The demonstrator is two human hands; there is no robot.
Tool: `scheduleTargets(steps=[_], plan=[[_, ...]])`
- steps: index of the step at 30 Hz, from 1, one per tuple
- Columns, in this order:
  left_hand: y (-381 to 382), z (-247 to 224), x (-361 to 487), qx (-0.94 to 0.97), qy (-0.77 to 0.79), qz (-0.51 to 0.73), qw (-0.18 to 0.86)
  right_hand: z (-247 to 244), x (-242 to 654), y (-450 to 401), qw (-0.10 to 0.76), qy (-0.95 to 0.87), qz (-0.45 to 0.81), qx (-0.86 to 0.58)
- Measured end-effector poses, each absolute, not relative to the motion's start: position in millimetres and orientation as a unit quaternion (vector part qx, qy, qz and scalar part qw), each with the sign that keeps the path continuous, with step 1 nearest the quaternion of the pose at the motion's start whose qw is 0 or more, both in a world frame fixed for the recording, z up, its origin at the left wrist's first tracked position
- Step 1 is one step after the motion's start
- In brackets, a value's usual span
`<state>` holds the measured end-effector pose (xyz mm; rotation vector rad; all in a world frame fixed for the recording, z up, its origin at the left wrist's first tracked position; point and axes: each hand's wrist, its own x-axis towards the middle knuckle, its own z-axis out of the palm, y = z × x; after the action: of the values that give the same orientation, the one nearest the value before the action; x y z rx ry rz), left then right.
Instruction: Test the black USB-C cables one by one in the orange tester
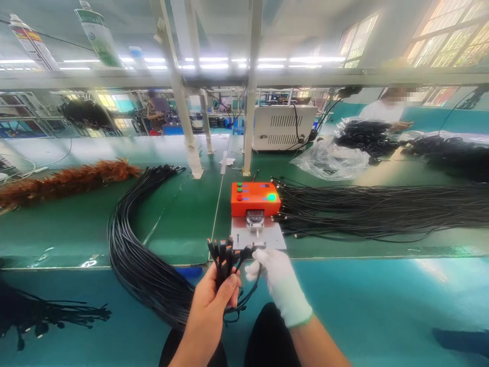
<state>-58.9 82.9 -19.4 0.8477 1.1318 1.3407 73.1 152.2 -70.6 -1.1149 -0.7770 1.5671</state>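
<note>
My bare left hand (217, 291) is closed around the connector ends of a bundle of black cables (143, 270), whose plugs with orange tips fan out above the fingers. The bundle drapes from the green table down over its front edge to my lap. My right hand (280, 285), in a white glove, pinches one cable connector (248, 251) at the front of a metal plate. That plate (275, 237) carries an orange tester box (252, 199) with green and red buttons and a bright green light. A small dark round-fronted device (255, 218) sits before the box.
More black cables (374, 209) lie spread to the right of the box. Reddish-brown strands (69, 178) rest at the left. Metal posts (247, 102), a white cabinet (284, 127) and plastic bags (332, 158) stand behind. A person (385, 107) is across the table at right.
</note>
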Motion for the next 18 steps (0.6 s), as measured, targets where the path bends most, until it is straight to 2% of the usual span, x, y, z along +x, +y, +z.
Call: scheduleTargets(steps=[8, 11, 13, 15, 17, 18], plan=[[84.5, -22.7, -59.8, 0.369, 0.485, 0.565, 0.556, -66.4, 72.7, 150.1, 0.492, -0.324, 0.663, -0.461], [84.2, -20.1, -60.3, 0.380, 0.474, 0.563, 0.560, -64.3, 78.5, 137.6, 0.456, -0.384, 0.649, -0.473], [83.8, -18.6, -61.0, 0.396, 0.469, 0.552, 0.564, -61.0, 87.0, 127.4, 0.395, -0.463, 0.570, -0.551], [83.5, -18.0, -61.4, 0.413, 0.465, 0.540, 0.567, -53.9, 96.3, 118.3, 0.346, -0.538, 0.395, -0.660], [83.4, -18.5, -60.7, 0.425, 0.466, 0.532, 0.565, -41.8, 101.2, 111.4, 0.356, -0.573, 0.210, -0.708], [83.3, -18.9, -59.8, 0.429, 0.467, 0.530, 0.563, -34.2, 100.7, 108.4, 0.384, -0.585, 0.167, -0.695]])
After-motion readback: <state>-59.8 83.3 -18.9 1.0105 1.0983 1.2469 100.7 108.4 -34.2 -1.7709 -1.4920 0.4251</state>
